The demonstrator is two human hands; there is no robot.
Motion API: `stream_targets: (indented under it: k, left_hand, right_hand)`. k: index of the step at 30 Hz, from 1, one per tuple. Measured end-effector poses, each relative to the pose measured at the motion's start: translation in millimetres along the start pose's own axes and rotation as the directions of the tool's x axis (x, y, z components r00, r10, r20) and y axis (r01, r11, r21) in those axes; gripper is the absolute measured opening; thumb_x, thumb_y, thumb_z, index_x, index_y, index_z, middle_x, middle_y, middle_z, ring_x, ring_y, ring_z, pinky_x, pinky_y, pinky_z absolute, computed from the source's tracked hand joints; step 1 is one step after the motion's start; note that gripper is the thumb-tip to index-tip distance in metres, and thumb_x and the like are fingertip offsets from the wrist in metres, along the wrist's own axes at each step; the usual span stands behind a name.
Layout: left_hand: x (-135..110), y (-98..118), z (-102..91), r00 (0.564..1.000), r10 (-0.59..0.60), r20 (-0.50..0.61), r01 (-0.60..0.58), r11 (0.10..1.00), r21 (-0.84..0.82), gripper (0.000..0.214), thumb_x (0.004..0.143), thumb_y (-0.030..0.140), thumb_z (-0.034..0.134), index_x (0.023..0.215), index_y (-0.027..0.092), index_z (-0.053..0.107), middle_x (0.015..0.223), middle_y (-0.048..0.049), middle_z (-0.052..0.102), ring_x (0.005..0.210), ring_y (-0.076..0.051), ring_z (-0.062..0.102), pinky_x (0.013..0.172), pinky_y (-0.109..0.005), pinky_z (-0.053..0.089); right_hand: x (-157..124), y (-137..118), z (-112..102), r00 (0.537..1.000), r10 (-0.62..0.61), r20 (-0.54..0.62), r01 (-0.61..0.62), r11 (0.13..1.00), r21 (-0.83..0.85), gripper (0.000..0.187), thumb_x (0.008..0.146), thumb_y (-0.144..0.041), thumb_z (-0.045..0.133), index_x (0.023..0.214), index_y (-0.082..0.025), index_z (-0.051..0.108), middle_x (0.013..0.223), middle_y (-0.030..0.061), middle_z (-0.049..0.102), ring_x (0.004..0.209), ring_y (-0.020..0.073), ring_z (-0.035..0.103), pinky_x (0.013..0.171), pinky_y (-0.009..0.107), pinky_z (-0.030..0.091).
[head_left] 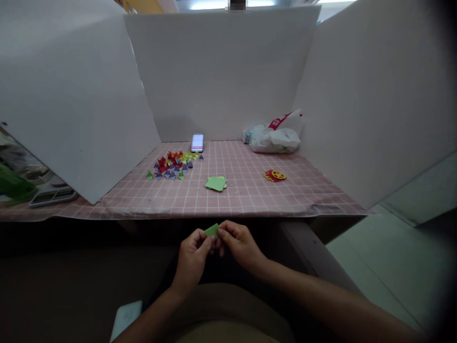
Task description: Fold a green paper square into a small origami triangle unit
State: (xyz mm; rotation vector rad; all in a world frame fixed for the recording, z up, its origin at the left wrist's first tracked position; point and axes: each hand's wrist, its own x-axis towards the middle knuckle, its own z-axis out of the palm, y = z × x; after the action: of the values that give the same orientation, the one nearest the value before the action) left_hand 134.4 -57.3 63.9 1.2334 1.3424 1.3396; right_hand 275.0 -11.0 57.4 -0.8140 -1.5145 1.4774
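Between my two hands, just below the table's front edge, is a small folded piece of green paper (211,231). My left hand (194,252) pinches its left side between thumb and fingers. On the other side, my right hand (241,243) grips the right corner with thumb and forefinger. Fingers cover the lower part of the paper. Beyond the hands, a small stack of square paper sheets (215,184) lies on the table, green on top with yellow showing beneath. Several folded paper pieces (173,166) in red, orange, yellow, purple and green are grouped to the left.
A phone (197,143) leans upright at the back. White plastic bags (274,138) sit at the back right, with red and yellow cut-out shapes (274,176) nearer. White panels (221,76) enclose the pink checked table (246,202). A scale (53,195) is at far left.
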Motion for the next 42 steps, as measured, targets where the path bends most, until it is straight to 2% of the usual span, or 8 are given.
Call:
stream_targets:
  k: [7,10,17,22,27,31,37,42]
  left_hand:
    - [2,-3,-4.3,1.000,0.009,0.014,-0.009,0.999,-0.044,0.021,0.083,0.034,0.064,0.074,0.016,0.064,0.069,0.0002,0.063,0.067,-0.014,0.054,0.066,-0.024,0.042]
    - [3,-2,-4.7,0.999,-0.007,-0.044,0.005,0.999,-0.044,0.025,0.080,0.035,0.068,0.066,0.015,0.063,0.061,0.0022,0.058,0.061,-0.012,0.049,0.061,-0.023,0.039]
    - [2,0,-1.4,0.999,-0.040,-0.037,0.035,0.991,-0.126,0.024,0.079,0.035,0.069,0.066,0.016,0.063,0.062,0.0015,0.061,0.061,-0.013,0.053,0.062,-0.023,0.041]
    - [3,0,-4.5,0.999,-0.041,-0.011,0.039,0.994,-0.098,0.024,0.078,0.034,0.070,0.064,0.016,0.063,0.061,0.0013,0.061,0.062,-0.013,0.054,0.063,-0.023,0.041]
    - [6,-4,-7.5,0.997,-0.080,-0.009,0.079,0.992,-0.098,0.024,0.078,0.035,0.070,0.066,0.016,0.062,0.061,0.0019,0.060,0.062,-0.013,0.053,0.064,-0.024,0.041]
    - [7,-3,-9.5,0.995,-0.069,0.068,0.073,0.996,-0.056,0.020,0.079,0.035,0.069,0.074,0.016,0.066,0.067,0.0009,0.062,0.065,-0.014,0.054,0.064,-0.024,0.042]
    - [5,-2,-5.8,0.999,-0.010,-0.049,0.010,1.000,-0.013,0.025,0.080,0.035,0.068,0.066,0.016,0.061,0.062,0.0026,0.058,0.060,-0.012,0.051,0.060,-0.022,0.040]
    - [3,-4,-5.7,0.999,0.001,-0.041,-0.001,1.000,0.010,0.026,0.083,0.037,0.065,0.069,0.016,0.060,0.062,0.0026,0.057,0.060,-0.012,0.050,0.059,-0.022,0.040]
  right_hand:
    - [0,-1,-3,0.997,0.041,0.069,-0.038,0.999,-0.037,0.024,0.086,-0.035,0.059,0.071,-0.016,0.056,0.061,-0.0020,0.059,0.045,0.0091,0.054,0.046,0.021,0.039]
    - [-1,-2,-3,0.996,0.042,0.076,-0.037,0.997,-0.070,0.027,0.087,-0.038,0.058,0.072,-0.016,0.056,0.060,-0.0022,0.058,0.045,0.0088,0.053,0.046,0.021,0.038]
    - [1,2,0,0.994,0.055,0.095,-0.062,0.996,0.066,0.034,0.080,-0.047,0.068,0.072,-0.016,0.057,0.067,-0.0006,0.061,0.052,0.0097,0.053,0.050,0.023,0.042]
    - [3,3,-4,0.991,0.052,0.120,-0.049,0.998,-0.029,0.032,0.082,-0.043,0.066,0.068,-0.015,0.057,0.062,-0.0012,0.058,0.050,0.0095,0.052,0.048,0.022,0.039]
    - [4,-1,-8,0.999,0.032,0.042,-0.030,0.999,-0.045,0.029,0.086,-0.040,0.061,0.070,-0.016,0.057,0.063,-0.0016,0.059,0.051,0.0093,0.053,0.051,0.023,0.039]
    - [5,-3,-12,0.989,0.039,0.144,-0.019,0.989,-0.144,0.029,0.085,-0.041,0.063,0.070,-0.016,0.058,0.060,-0.0027,0.056,0.049,0.0091,0.050,0.048,0.022,0.037]
    - [4,-1,-7,0.988,0.082,0.133,-0.078,0.996,-0.031,0.034,0.080,-0.048,0.068,0.074,-0.016,0.057,0.065,-0.0023,0.057,0.054,0.0099,0.051,0.051,0.022,0.040]
    - [4,-1,-6,0.986,0.072,0.154,-0.061,0.995,-0.073,0.029,0.083,-0.039,0.064,0.068,-0.017,0.054,0.060,-0.0032,0.055,0.052,0.0096,0.050,0.052,0.023,0.038]
